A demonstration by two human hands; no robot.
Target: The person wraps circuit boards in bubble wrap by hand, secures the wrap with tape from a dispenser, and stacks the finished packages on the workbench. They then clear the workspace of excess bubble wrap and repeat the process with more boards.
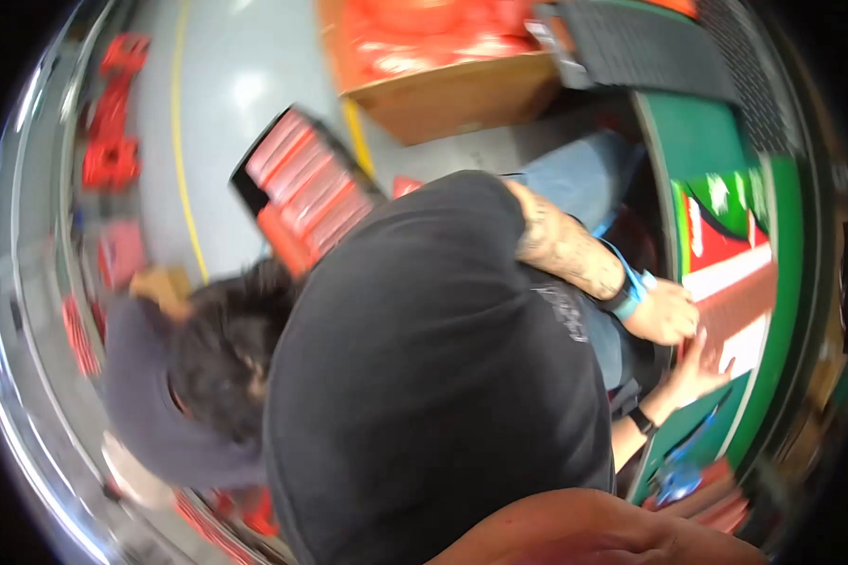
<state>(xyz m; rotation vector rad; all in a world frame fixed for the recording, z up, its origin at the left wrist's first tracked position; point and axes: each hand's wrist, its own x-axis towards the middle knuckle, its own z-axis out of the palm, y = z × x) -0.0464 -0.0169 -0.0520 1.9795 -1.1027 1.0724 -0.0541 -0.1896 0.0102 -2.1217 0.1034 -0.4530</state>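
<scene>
Both my arms reach toward the right side of the view, over a green workbench (678, 127). My left hand (664, 313), with bands at its wrist, is curled at the near edge of a flat printed card package (740, 301) in red, white and green. Its fingertips are blurred, and what they may pinch cannot be made out. Just below it, my right hand (695, 372), a dark band at its wrist, has thumb and fingers spread beside the package's lower white part. The fingertips reach the package or lie just over it.
A black crate (245, 188) of red wrapped packs stands on the floor. A cardboard box (462, 99) with red bagged goods is at the top, beside a dark grey ribbed panel (645, 47). Another person (184, 395) bends low at left. Red packs (716, 504) lie at lower right.
</scene>
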